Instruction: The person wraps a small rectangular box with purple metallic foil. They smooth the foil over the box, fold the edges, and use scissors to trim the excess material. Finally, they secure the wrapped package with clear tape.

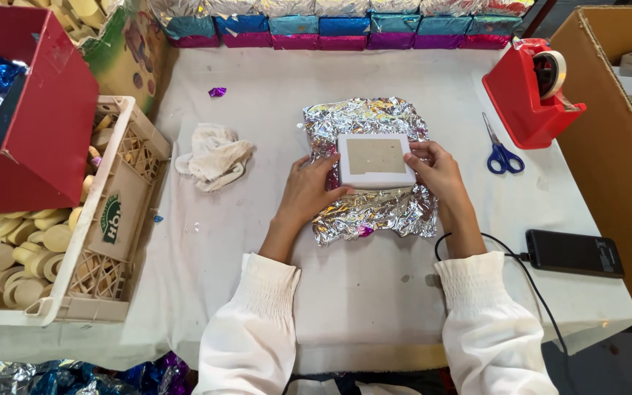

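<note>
At the centre of the frame my left hand (307, 192) and right hand (437, 172) flank a flat white rectangular box with a brown card face (376, 159), which lies on a crumpled sheet of silver foil (374, 212) spread over the white cloth-covered table (374, 292). My left fingers are pressed together along the box's left edge, thumb resting on the foil below; my right fingers curl against the right edge, the tips touching the top rim. Neither hand lifts it; both steady it. I judge the box light and fairly stiff, with edges that could dent, so it is best held by its two short sides as now. The foil looks thin, soft and easily torn, and holds a crease; it is best taken at its free edges. A crumpled white rag (213, 155) lies left of centre, a small purple foil scrap (217, 92) above it. At right are blue-handled scissors (501, 150), a red tape dispenser (532, 91) and a black phone on a cable (574, 253). A row of foil-wrapped blocks in blue and magenta (345, 31) runs along the top, and a cream plastic crate with pale wooden discs (74, 241) stands at left.
</note>
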